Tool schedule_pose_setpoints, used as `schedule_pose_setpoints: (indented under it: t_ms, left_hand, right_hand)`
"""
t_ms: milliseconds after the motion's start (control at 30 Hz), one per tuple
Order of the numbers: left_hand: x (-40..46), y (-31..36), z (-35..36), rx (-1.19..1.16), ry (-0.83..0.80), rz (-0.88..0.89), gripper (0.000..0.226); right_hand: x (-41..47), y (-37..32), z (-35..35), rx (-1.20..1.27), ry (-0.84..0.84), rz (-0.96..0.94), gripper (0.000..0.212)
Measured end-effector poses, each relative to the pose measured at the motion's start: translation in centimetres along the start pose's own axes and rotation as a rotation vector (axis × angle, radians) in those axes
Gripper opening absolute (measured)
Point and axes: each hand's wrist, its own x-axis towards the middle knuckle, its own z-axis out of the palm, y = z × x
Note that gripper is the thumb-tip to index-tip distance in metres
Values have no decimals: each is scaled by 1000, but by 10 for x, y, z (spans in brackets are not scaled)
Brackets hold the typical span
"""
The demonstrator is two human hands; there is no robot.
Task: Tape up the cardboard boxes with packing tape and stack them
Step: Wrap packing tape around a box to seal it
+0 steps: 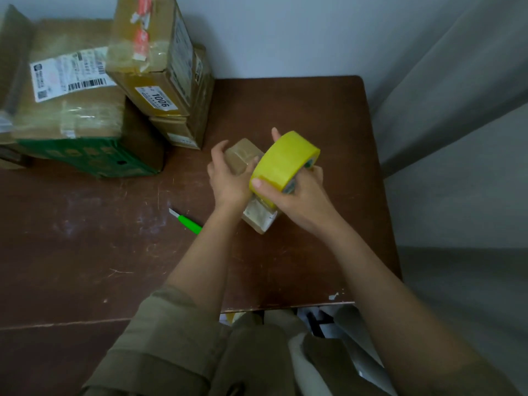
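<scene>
A small cardboard box [243,157] lies on the brown table [300,110], near its middle. My left hand [228,178] grips the box from its left side, fingers curled over the top. My right hand [297,195] holds a yellow roll of packing tape [283,161] on top of the box, thumb on the roll's outer face. Part of the box is hidden under the roll and my hands; its near end [260,218] shows below them.
A green utility knife [185,221] lies left of my left forearm. Taped cardboard boxes are stacked at the back left: a large one [71,104] on a green box [85,158], and two smaller ones [154,58]. A wall rises behind and to the right.
</scene>
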Motion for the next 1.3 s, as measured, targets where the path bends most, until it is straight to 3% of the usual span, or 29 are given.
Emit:
schedule_pose_setpoints:
  t_ms: [200, 433, 567, 667, 800, 967, 1133, 1300]
  left_hand:
    - [-2, -21, -12, 10, -26, 84, 67]
    - [2, -25, -12, 18, -69, 130, 55]
    - [1, -34, -17, 2, -86, 139, 52]
    - [-1, -39, -17, -8, -82, 149, 54]
    - [-2, -41, -17, -17, -103, 141, 53]
    - [0, -42, -19, -22, -120, 140, 51]
    - [2, -44, -20, -29, -130, 150, 50]
    - [5, -47, -22, -59, -145, 141, 52]
  right_hand:
    - [-8, 4, 8, 95, -9, 57, 85]
    - [-4, 6, 1, 109, 154, 135, 78]
    - [4, 5, -19, 159, 301, 196, 15]
    - [9, 15, -18, 99, 256, 243, 27]
    - [13, 29, -12, 78, 288, 278, 60]
    - [15, 27, -9, -3, 296, 187, 41]
    - [18, 31, -6, -107, 355, 42, 68]
    - [15, 27, -7, -184, 390, -149, 43]
